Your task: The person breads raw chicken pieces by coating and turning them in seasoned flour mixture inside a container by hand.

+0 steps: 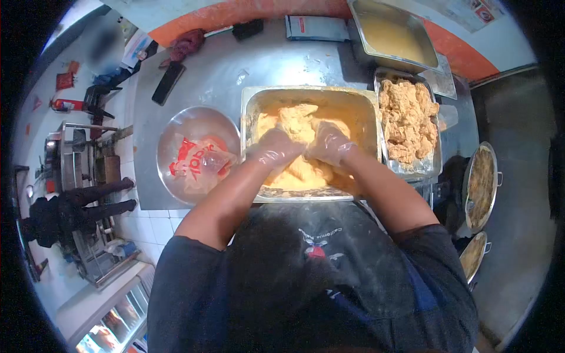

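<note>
A deep steel pan point(250, 103) of yellowish breading flour point(294, 176) stands in front of me. Both my hands are in it, in clear plastic gloves dusted with flour. My left hand point(278, 147) is closed at the lower left of a flour-coated chicken piece point(298, 119). From the other side, my right hand point(331, 144) is closed at the piece's right edge. Flour and the piece hide most of the fingertips. To the right, a metal tray point(421, 169) is heaped with breaded chicken pieces point(407, 117).
At left sits a round steel bowl point(170, 135) with a red-printed plastic bag point(203, 162). A phone point(168, 83), a dark red cloth point(187, 45) and a packet point(316, 28) lie behind. A pan of yellowish liquid point(394, 35) stands back right; round pots point(481, 185) are at far right.
</note>
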{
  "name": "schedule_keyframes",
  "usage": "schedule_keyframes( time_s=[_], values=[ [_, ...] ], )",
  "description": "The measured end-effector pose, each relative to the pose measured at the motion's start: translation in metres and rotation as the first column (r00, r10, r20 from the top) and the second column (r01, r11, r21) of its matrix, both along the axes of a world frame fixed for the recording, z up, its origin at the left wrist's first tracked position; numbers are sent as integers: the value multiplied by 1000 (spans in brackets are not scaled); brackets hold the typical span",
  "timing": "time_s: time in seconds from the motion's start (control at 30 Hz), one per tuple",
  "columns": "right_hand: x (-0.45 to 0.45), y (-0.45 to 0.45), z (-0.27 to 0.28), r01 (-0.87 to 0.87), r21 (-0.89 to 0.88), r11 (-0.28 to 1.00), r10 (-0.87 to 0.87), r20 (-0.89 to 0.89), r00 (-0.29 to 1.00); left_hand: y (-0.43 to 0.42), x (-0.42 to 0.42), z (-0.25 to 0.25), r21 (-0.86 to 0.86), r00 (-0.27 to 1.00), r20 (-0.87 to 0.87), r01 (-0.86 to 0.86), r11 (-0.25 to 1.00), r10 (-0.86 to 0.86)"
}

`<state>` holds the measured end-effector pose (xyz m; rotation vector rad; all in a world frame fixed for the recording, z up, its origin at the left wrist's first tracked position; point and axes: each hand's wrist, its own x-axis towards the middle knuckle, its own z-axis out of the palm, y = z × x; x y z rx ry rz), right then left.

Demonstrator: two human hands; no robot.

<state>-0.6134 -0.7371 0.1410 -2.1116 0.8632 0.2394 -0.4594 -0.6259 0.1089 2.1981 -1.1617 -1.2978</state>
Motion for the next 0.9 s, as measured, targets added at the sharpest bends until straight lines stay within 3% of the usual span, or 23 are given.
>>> schedule_keyframes(
  time_s=[0.03,0.1,0.13,0.17,0.2,0.27,0.3,0.4,0.5,0.6,0.63,0.67,0.7,0.73,0.77,0.8,0.83,0.87,0.9],
  values=[
    [3,-2,13,3,1,1000,-3,3,1000,1,1,2,69,998,-59,12,998,-8],
    [7,-8,40,-303,107,947,320,-402,858,9,0,7,227,975,-201,-46,973,93],
    [4,-6,43,-301,112,947,320,-401,858,15,-6,23,231,975,-202,-44,972,92],
    [-3,-2,46,-309,75,948,309,-445,841,24,-14,48,139,999,14,36,990,-38],
    [-10,1,46,-320,40,947,298,-489,820,32,-20,48,109,992,67,97,989,-104],
    [-36,7,-11,-292,40,955,261,-578,773,47,-30,50,56,957,189,214,975,-221],
    [-36,13,-11,-347,50,937,309,-586,749,45,-34,48,174,922,197,303,937,-334],
    [-31,24,12,-286,39,957,248,-619,745,32,-44,51,376,878,141,381,845,-458],
    [-21,21,28,-306,84,948,315,-366,876,36,-42,-19,255,931,170,274,927,-322],
    [-25,15,14,-211,336,918,255,-90,963,31,-27,-42,-266,924,220,365,892,-313],
    [-31,17,6,0,496,868,21,-37,999,30,-23,-46,-429,923,234,379,820,-304],
    [-35,19,1,187,646,740,-219,-30,975,34,-21,-49,-504,925,236,380,776,-299],
    [-26,9,30,142,543,828,-104,-100,990,37,-19,-46,-574,925,241,381,725,-295],
    [-31,4,14,143,545,826,-102,-104,989,42,-18,-29,-480,963,-239,-5,877,-125],
    [-44,-1,-13,165,550,819,-187,-17,982,45,-17,-12,-200,761,-635,-328,924,133],
    [-54,-6,-28,186,555,811,-268,70,961,44,-13,-3,-197,758,-638,-333,922,138],
    [-53,-3,-11,184,393,901,-230,72,971,42,-9,8,-30,918,-346,-217,976,194],
    [-52,1,6,184,216,959,-199,53,978,44,-15,20,-9,966,-189,-183,983,178],
    [-37,6,53,9,23,1000,-3,-256,967,46,-21,35,28,988,-28,-151,988,152]
  ],
)
